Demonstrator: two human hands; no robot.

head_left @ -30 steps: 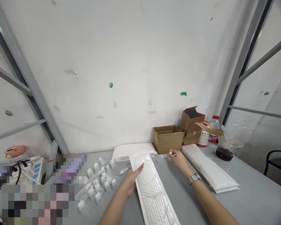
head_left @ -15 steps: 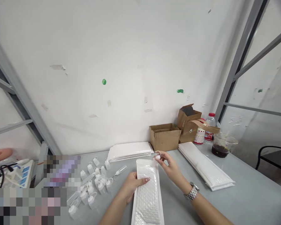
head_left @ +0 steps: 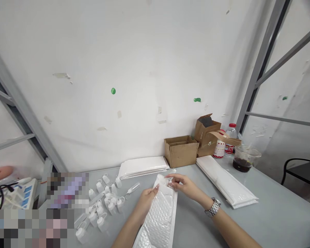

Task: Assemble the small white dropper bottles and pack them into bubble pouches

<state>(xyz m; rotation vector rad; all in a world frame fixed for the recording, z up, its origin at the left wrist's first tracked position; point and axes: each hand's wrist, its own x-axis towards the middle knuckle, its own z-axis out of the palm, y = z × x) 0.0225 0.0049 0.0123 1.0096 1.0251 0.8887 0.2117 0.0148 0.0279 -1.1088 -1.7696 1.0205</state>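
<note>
A white padded bubble mailer [head_left: 158,213] slants up from the bottom edge, its narrow top end between my two hands. My left hand [head_left: 146,203] grips its left edge, thumb pressed on the front near the top. At the top right corner, the fingers of my right hand [head_left: 182,184] are pinched around a small white-capped bottle [head_left: 170,179], mostly hidden by the fingers and mailer. Left of the mailer lie several small clear squeeze bottles [head_left: 102,222] with white caps and loops; one thin clear bottle [head_left: 134,187] lies nearest my left hand.
Flat white mailers are stacked at the back [head_left: 142,166] and on the right [head_left: 226,182]. An open cardboard box [head_left: 182,153] and a brown paper bag [head_left: 206,137] stand against the wall. Beside them are a red-capped bottle [head_left: 231,132] and a plastic bowl of dark liquid [head_left: 244,163].
My left hand has slid up the mailer, which now tilts further with its top to the right. My right hand has lowered slightly, and the cap's loop is no longer clearly visible.
</note>
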